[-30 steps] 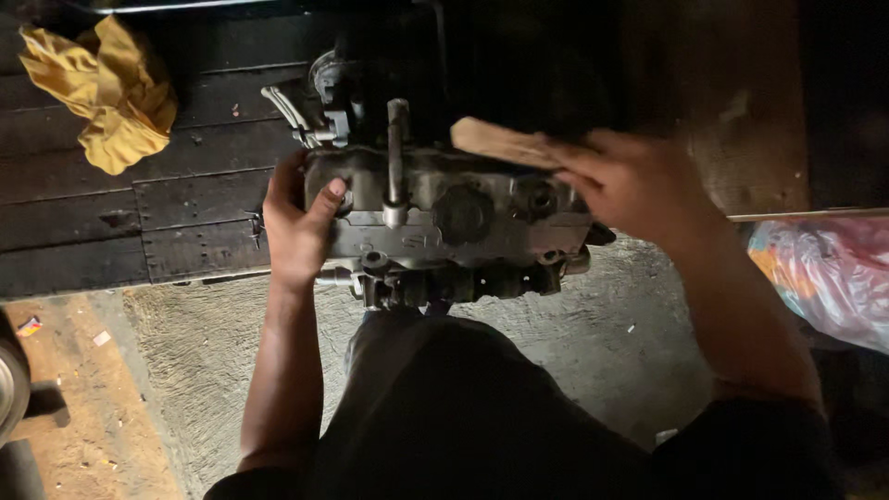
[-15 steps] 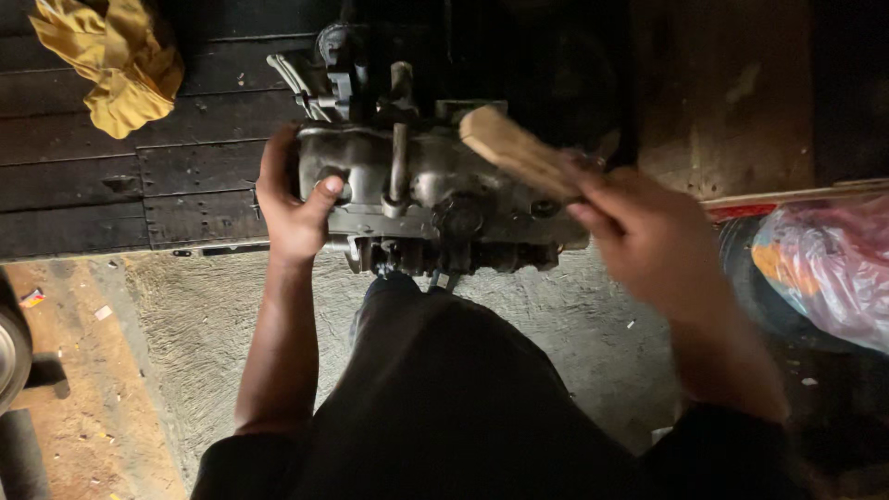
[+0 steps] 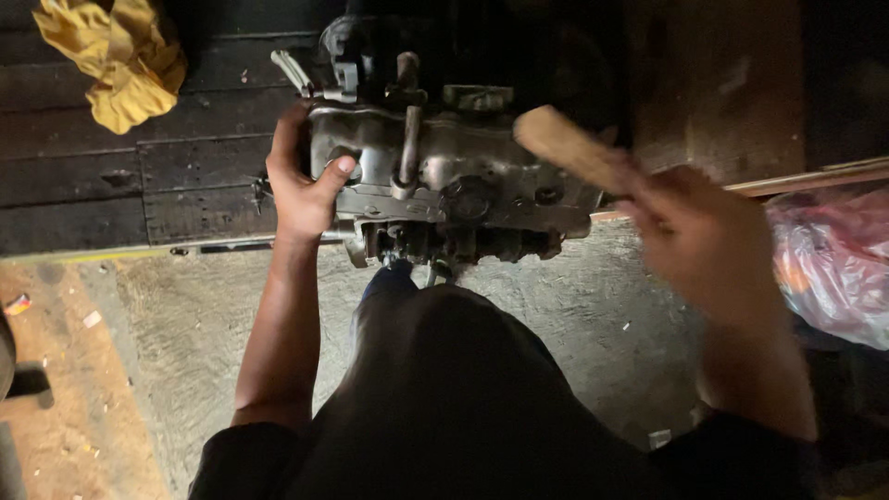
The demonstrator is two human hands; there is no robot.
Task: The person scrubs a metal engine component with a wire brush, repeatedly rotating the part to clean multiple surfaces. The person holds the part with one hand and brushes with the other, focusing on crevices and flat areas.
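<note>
Looking straight down: left hand (image 3: pixel 301 181) grips the left end of a grey metal engine part (image 3: pixel 444 190), thumb pressed on its top face, fingers wrapped round the far edge. Engine part sits at the edge of dark wooden planks (image 3: pixel 102 185), right where they meet the concrete floor (image 3: pixel 574 306), directly ahead of the person's knees. Its top is greasy; an upright metal rod (image 3: pixel 408 139) sticks out near the middle, thin metal tubes (image 3: pixel 292 72) poke out at the upper left corner.

Right hand (image 3: pixel 699 236) is closed around the lower end of a wooden handle (image 3: pixel 565 148); handle angles up and left, its rounded free end over the right portion of the engine part. Hand is motion-blurred, so I cannot tell whether the handle touches the metal, nor what's on its other end.

Yellow cloth (image 3: pixel 116 56) crumpled on the planks, upper left, well apart from the left hand. Pink plastic bag (image 3: pixel 829 268) on the right, just beside the right forearm. Dark trousers (image 3: pixel 444 389) fill the bottom centre
</note>
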